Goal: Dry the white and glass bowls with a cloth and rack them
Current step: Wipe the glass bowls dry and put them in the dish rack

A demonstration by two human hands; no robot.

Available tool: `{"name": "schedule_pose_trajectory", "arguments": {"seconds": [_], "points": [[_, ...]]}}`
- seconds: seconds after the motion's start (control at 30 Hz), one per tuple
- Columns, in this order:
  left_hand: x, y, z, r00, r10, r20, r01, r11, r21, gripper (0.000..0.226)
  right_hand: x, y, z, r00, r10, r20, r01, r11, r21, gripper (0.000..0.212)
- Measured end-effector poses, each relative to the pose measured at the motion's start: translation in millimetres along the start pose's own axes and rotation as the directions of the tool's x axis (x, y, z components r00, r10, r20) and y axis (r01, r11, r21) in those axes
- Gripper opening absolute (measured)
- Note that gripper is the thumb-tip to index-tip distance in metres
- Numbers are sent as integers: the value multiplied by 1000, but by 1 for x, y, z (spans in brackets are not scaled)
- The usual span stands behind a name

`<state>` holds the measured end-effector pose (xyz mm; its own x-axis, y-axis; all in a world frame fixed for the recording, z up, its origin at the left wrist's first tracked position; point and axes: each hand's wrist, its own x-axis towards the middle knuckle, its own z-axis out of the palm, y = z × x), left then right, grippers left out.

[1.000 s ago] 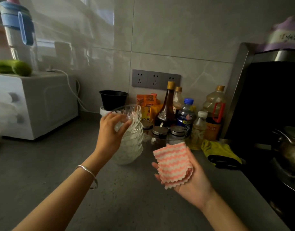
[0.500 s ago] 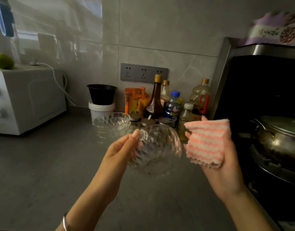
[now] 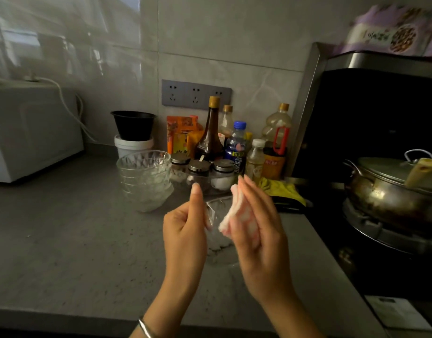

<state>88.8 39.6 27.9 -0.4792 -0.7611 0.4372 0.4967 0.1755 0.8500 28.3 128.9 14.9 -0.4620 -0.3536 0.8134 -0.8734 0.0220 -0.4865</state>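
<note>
Head view. One glass bowl (image 3: 218, 242) is off the bench (image 3: 63, 240), held in the air between both hands and tipped on its side, with its rim toward the right. The left hand (image 3: 185, 230) grips its near side – fingers curled around the glass, thumb straight up. The right hand (image 3: 259, 223) holds a folded pink-and-white striped cloth (image 3: 234, 215) against its palm with nearly straight fingers (image 3: 252, 191), the cloth at the bowl's mouth; whether it touches the glass I cannot tell. A stack of glass bowls (image 3: 145, 179) stands upright on the bench behind the left hand – apart from it. Bottles (image 3: 210, 132) line the wall; a lidded pot (image 3: 390, 191) sits at right.
</note>
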Motion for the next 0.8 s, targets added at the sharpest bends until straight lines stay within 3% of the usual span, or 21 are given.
{"name": "schedule_pose_trajectory", "arguments": {"seconds": [0.13, 0.2, 0.33, 0.37, 0.47, 0.53, 0.57, 0.63, 0.7, 0.8], "points": [[-4, -9, 5, 999, -20, 27, 21, 999, -31, 62, -17, -8, 12, 966, -249, 65, 256, 919, -298, 44], [-8, -8, 6, 999, -4, 36, 4, 1000, -22, 59, -10, -3, 9, 951, -300, 68, 306, 903, -302, 42], [-4, -6, 1, 997, 54, -50, -53, 998, 28, 55, -4, 13, 0, 999, -10, -33, 13, 996, 93, 44], [-2, -7, -1, 998, 47, -47, -47, 999, 18, 56, -11, 10, 2, 1000, -8, -12, 9, 996, 85, 45], [-2, -10, -3, 998, 41, 49, -41, 999, 6, 54, -24, -2, 13, 973, -208, 98, 225, 952, -207, 46], [-6, -9, -2, 994, 48, 97, -50, 999, 13, 54, -12, -3, 13, 958, -263, 114, 285, 914, -290, 44], [-6, -8, -2, 994, 64, 90, -66, 997, 25, 56, -4, 0, 12, 968, -239, 73, 250, 932, -262, 43], [-3, -7, -4, 996, 88, 34, -90, 994, 57, 57, 7, 6, 10, 997, -72, -14, 72, 997, -21, 43], [1, -6, -6, 998, 59, -29, -58, 997, 54, 55, 0, 10, 11, 1000, 10, -24, -6, 991, 131, 45], [5, -8, -8, 999, -4, -44, 4, 1000, 3, 51, -17, 6, 19, 988, -145, 59, 152, 981, -124, 46]]}}
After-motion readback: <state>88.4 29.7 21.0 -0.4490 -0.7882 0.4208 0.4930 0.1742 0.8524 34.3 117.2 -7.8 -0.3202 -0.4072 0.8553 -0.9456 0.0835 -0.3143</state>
